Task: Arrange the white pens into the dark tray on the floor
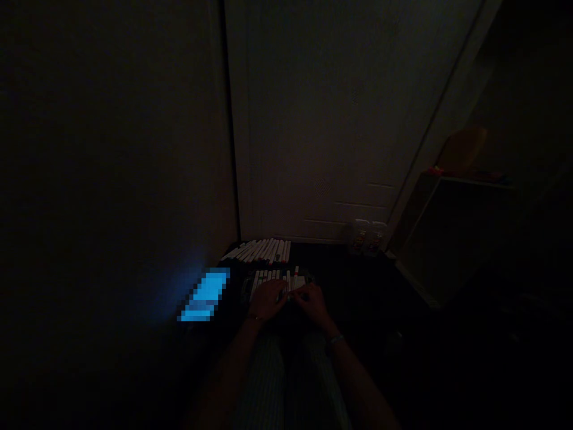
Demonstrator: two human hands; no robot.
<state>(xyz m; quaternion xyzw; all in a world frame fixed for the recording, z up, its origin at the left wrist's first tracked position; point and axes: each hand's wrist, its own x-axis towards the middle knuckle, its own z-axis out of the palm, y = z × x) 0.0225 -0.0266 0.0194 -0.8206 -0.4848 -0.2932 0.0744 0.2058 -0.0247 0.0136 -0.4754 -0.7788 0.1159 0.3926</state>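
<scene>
The room is very dark, so finer details are lost. White markers (266,276) lie side by side in what looks like a clear tray or case on a black table. Over the right part of this row is my left hand (268,300), its fingers bent down among the markers; their grip is hard to make out. Close beside it, my right hand (313,303) has curled fingers drawn together near a pale piece (299,280) at the row's right end. What those fingers pinch is hidden. One marker with a red band (296,271) sticks out farther than its neighbours.
Behind the row, several more white markers (264,251) lie fanned out at the table's back edge. A glowing, pixelated screen (206,294) is at the left. Two clear packages (367,237) stand at the back right. A pale panel or door (308,119) rises behind the table.
</scene>
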